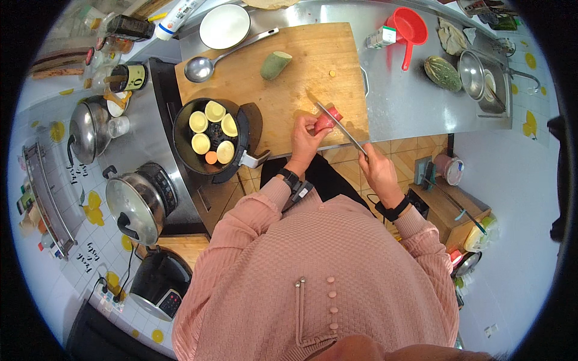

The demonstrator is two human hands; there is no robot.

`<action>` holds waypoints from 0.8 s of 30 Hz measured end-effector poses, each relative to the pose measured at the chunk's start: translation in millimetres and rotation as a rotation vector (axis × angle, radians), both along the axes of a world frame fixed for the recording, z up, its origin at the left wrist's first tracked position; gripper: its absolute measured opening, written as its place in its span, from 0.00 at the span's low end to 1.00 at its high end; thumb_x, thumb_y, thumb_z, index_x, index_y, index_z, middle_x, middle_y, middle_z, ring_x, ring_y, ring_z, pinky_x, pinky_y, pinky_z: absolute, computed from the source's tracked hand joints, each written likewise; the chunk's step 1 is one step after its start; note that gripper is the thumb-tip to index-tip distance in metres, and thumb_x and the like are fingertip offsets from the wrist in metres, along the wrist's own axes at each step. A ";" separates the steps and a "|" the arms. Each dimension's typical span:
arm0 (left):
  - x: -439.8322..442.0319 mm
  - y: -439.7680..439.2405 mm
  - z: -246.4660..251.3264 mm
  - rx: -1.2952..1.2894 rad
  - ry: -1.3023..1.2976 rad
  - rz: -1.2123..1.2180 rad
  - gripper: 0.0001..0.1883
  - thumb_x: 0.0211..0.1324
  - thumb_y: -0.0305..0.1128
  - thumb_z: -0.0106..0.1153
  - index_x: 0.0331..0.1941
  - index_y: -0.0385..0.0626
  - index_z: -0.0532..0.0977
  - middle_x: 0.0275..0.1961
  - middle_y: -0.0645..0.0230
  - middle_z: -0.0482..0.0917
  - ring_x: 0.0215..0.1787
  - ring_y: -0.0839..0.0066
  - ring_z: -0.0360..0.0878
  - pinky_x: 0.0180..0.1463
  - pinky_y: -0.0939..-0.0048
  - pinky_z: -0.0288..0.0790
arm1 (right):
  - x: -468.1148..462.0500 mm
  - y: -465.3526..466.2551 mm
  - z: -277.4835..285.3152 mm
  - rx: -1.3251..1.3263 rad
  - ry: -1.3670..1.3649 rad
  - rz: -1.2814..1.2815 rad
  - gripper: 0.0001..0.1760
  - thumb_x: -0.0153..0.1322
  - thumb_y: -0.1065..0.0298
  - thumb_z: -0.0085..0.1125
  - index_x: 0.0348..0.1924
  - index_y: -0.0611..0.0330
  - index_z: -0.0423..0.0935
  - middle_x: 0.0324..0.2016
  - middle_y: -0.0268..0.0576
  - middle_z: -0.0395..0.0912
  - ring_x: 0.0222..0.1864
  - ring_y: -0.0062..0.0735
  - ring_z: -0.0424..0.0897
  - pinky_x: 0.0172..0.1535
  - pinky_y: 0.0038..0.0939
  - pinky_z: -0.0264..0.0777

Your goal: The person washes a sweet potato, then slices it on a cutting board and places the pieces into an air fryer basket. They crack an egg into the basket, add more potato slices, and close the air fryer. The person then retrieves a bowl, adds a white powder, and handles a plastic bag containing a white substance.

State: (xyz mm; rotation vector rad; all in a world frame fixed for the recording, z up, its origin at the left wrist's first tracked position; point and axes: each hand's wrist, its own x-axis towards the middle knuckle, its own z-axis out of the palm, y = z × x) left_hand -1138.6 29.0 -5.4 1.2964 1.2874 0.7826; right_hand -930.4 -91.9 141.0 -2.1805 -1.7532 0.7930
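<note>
My left hand (306, 139) grips a short red-skinned vegetable piece (324, 122) near the front edge of the wooden cutting board (311, 54). In my right hand (379, 169) is a kitchen knife (344, 128), seen almost edge-on. Its blade lies across the red piece; how deep it has cut, I cannot tell. Left of my hands sits a black air-fryer basket (207, 167) holding several pale yellow vegetable pieces (201, 143) and one small orange slice (211, 157). A cut green-skinned squash piece (274, 67) lies farther back on the board.
A steel ladle (199, 69) rests on the board, beside a white dish (225, 27). On the steel counter to the right are a red plastic dipper (408, 27), a small carton (382, 37), and a striped green squash (441, 73). A metal bowl (471, 74) stands by the sink (494, 107).
</note>
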 end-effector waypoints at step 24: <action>-7.1 -0.9 -15.7 0.074 -0.015 -0.013 0.26 0.56 0.29 0.94 0.51 0.44 0.82 0.47 0.67 0.83 0.45 0.74 0.88 0.51 0.70 0.86 | -22.0 15.3 12.0 -0.154 -0.166 0.039 0.11 0.89 0.60 0.64 0.53 0.55 0.74 0.38 0.56 0.91 0.33 0.69 0.90 0.32 0.62 0.83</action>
